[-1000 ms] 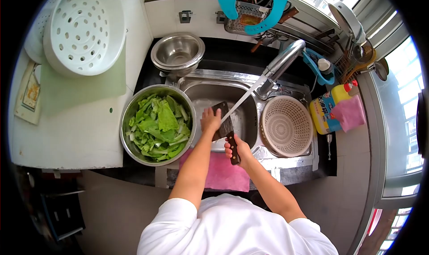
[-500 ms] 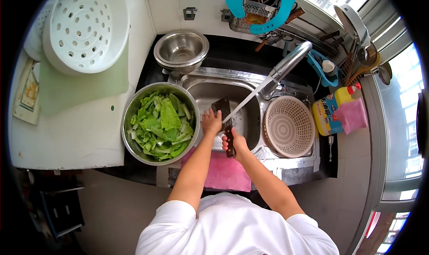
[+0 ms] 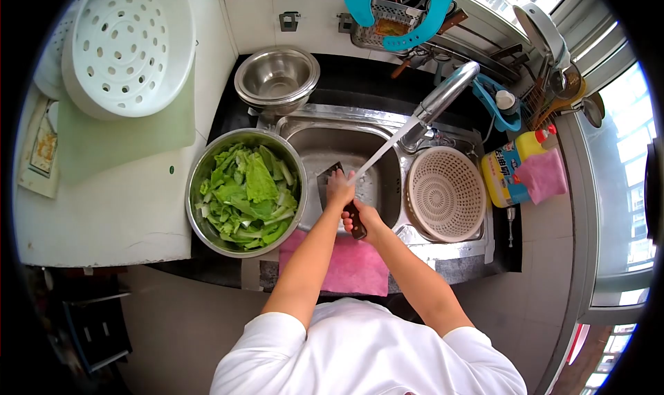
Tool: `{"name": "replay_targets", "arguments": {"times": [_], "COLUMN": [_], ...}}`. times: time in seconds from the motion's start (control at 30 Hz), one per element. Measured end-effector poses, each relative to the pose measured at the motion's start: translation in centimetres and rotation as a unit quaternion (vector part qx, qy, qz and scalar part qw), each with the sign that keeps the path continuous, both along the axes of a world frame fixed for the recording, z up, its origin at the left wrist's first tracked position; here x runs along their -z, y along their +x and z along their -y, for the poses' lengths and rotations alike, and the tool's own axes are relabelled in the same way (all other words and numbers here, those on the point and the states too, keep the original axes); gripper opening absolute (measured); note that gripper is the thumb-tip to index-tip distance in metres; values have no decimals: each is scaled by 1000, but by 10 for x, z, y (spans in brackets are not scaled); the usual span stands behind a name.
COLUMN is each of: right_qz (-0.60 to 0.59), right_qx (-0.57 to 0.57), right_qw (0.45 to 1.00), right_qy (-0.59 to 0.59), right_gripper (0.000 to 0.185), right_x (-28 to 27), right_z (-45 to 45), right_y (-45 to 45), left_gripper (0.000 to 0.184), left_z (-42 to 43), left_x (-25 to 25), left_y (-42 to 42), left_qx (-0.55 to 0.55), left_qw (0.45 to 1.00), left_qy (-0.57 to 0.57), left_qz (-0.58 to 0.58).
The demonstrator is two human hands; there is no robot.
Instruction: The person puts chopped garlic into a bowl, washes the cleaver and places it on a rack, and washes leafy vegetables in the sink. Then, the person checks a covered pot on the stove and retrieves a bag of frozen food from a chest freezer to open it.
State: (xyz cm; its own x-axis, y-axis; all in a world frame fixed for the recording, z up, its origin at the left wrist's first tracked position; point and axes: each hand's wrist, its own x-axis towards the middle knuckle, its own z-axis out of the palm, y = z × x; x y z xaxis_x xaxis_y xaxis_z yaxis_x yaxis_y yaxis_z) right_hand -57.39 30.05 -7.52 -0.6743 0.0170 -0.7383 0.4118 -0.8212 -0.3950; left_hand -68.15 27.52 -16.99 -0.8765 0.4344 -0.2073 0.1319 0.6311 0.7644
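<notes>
A cleaver with a dark wooden handle point(image 3: 355, 221) is held over the steel sink point(image 3: 311, 142). My right hand point(image 3: 368, 219) is wrapped round the handle. Flat against the blade lies my left hand point(image 3: 339, 189), covering much of it; its fingers look stretched out. Water runs in a slanting stream from the chrome faucet point(image 3: 446, 94) and meets the blade area by my left hand. Left of the sink, a large steel bowl point(image 3: 196, 218) holds cut green leaves point(image 3: 259, 180).
Nested steel bowls point(image 3: 277, 77) stand behind the sink. A beige plastic colander point(image 3: 446, 194) sits at its right, beside a yellow bottle point(image 3: 501, 167) draped with a pink cloth point(image 3: 541, 178). Another pink cloth point(image 3: 353, 267) covers the front edge. A white perforated basket point(image 3: 131, 49) is at upper left.
My left hand has slid up and to the right along the cleaver's blade, into the water stream. The blade has swung to the left, while my right hand keeps hold of the handle.
</notes>
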Motion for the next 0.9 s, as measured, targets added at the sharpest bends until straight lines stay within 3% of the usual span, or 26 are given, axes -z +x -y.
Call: {"name": "replay_targets", "arguments": {"times": [0.13, 0.23, 0.3, 0.33, 0.37, 0.4, 0.47, 0.5, 0.53, 0.57, 0.63, 0.67, 0.73, 0.77, 0.83, 0.9], "right_qz": [20, 39, 43, 37, 38, 22, 15, 14, -12, -38, -26, -34, -66, -88, -41, 43], "right_qx": [-14, -38, -95, -158, -157, -270, -398, -396, -388, -373, -388, -384, -371, -359, -269, -85], "right_qw": [999, 998, 994, 976, 977, 904, 672, 673, 581, 478, 486, 486, 503, 521, 575, 537], "right_qy": [-24, -11, 42, 143, 141, 332, 624, 624, 716, 795, 783, 784, 778, 769, 771, 838], "right_gripper": [36, 34, 32, 30, 30, 30, 31, 31, 30, 30, 30, 28, 24, 23, 20, 18], "right_x": [-34, -59, -66, -65, -61, -57, -49, -37, -20, -11, -9, -9, -14, -24, -32, -65], "right_z": [-1, -4, -9, -12, -13, -11, -2, 1, 3, 6, 10, 11, 5, -6, -50, -98], "right_y": [14, 23, 23, 21, 18, 13, 4, 3, 3, 3, 3, 4, 7, 10, 17, 24], "left_gripper": [62, 67, 66, 64, 63, 61, 59, 57, 56, 56, 29, 29, 11, 11, 23, 30], "left_z": [14, 35, 40, 43, 44, 45, 48, 49, 51, 55, 63, 61, 50, 50, 42, 47], "left_x": [4, -2, 17, 19, 22, 25, 6, -6, -25, -48, -67, -38, 43, 33, 13, 28], "left_y": [-21, -34, -38, -39, -36, -33, -19, -9, 2, 11, 25, 24, 15, 17, 18, 12], "left_qx": [-10, -48, -120, -158, -201, -248, -338, -363, -374, -374, -241, -240, -262, -257, -388, -344], "left_qw": [994, 990, 983, 977, 966, 938, 814, 746, 688, 690, 581, 581, 632, 634, 564, 543], "left_qy": [-99, -95, -99, -82, -18, 80, 283, 350, 393, 393, 512, 511, 457, 455, 496, 527], "left_qz": [39, 90, 102, 118, 163, 229, 379, 436, 481, 479, 585, 586, 568, 570, 534, 556]}}
